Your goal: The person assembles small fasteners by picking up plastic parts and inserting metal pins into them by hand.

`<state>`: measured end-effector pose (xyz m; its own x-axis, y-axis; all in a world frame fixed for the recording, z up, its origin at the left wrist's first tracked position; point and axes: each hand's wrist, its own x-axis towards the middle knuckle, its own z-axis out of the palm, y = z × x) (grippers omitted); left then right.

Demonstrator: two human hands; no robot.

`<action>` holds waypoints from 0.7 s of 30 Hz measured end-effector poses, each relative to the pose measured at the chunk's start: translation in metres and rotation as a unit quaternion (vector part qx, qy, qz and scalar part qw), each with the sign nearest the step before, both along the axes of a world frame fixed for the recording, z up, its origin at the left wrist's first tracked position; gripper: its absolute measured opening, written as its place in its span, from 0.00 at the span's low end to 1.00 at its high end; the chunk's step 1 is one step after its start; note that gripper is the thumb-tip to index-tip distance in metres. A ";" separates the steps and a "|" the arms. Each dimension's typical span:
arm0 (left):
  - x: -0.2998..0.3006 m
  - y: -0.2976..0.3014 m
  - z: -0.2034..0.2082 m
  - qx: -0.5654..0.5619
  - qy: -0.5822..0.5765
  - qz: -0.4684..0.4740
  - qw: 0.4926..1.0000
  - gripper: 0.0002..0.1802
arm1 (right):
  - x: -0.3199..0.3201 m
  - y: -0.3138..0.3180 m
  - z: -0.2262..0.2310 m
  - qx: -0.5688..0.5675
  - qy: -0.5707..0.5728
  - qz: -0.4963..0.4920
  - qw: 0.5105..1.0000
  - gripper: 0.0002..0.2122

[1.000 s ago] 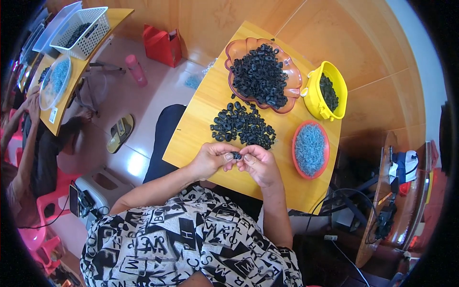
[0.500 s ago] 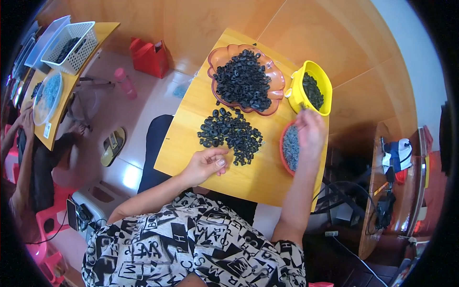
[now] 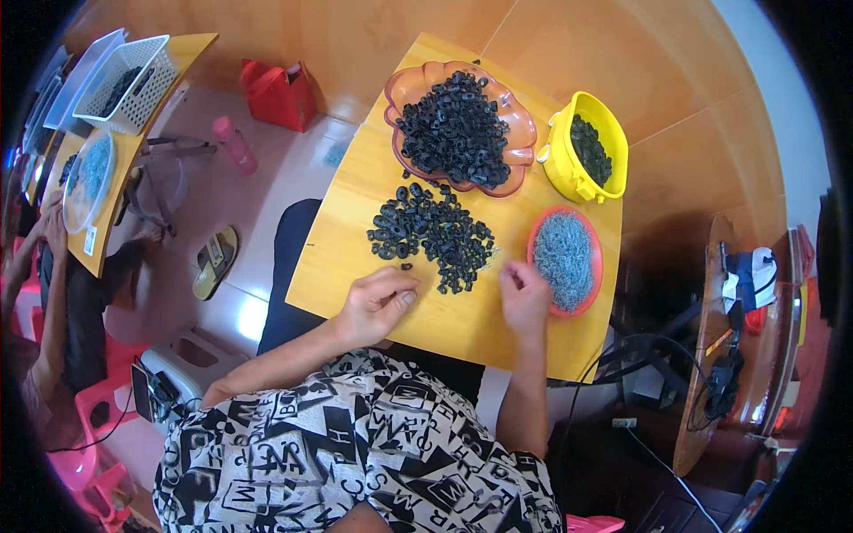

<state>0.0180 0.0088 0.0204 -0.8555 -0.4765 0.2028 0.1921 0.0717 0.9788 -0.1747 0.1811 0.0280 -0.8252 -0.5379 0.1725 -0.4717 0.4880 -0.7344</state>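
Near the table's front edge, my left hand (image 3: 378, 306) is closed, thumb and fingers pressed together; whatever they may hold is hidden. One small black plastic piece (image 3: 406, 266) lies just beyond its fingertips. My right hand (image 3: 526, 298) is closed in a pinch left of a red bowl (image 3: 597, 293); I cannot make out anything in it. That bowl is full of small thin blue-grey metal pieces (image 3: 563, 258). Beyond both hands spreads a loose pile of small black plastic pieces (image 3: 431, 235). A few thin pieces (image 3: 491, 256) lie at its right edge.
An orange scalloped tray (image 3: 522, 147) heaped with black parts stands at the far side of the wooden table (image 3: 342, 222). To its right is a yellow container (image 3: 555, 164) holding dark parts. Another person's hands (image 3: 53, 226) are at a second table on the left.
My right hand has come from the yellow container's near side back to the left of the red bowl, which is now uncovered. My left hand has shifted slightly and its fingers have closed more.
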 end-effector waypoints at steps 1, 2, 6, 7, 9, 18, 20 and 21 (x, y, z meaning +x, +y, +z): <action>-0.003 -0.005 0.002 -0.155 0.029 0.045 0.987 0.06 | 0.005 0.001 -0.004 0.011 0.022 0.015 1.000 0.06; -0.009 -0.006 -0.001 -0.193 0.061 0.084 0.976 0.09 | 0.007 0.002 -0.007 0.021 0.044 0.030 0.998 0.07; -0.022 -0.017 0.004 -0.301 0.030 0.128 0.945 0.12 | 0.014 -0.007 -0.008 0.050 0.033 0.005 0.998 0.10; -0.027 -0.019 0.007 -0.354 0.022 0.118 0.927 0.14 | 0.015 -0.010 -0.010 0.048 0.033 0.004 0.998 0.10; -0.041 -0.022 0.012 -0.449 0.024 0.112 0.886 0.17 | 0.016 -0.014 -0.015 0.050 0.038 -0.005 0.998 0.10; -0.077 -0.010 0.008 -0.471 -0.014 0.095 0.877 0.12 | 0.019 -0.016 -0.017 0.049 0.097 0.017 0.994 0.07; -0.080 -0.008 0.002 -0.469 -0.022 0.092 0.878 0.11 | 0.018 -0.014 -0.016 0.045 0.123 0.025 0.991 0.07; -0.081 -0.007 0.000 -0.460 -0.018 0.103 0.882 0.09 | 0.018 -0.014 -0.016 0.042 0.147 0.034 0.988 0.06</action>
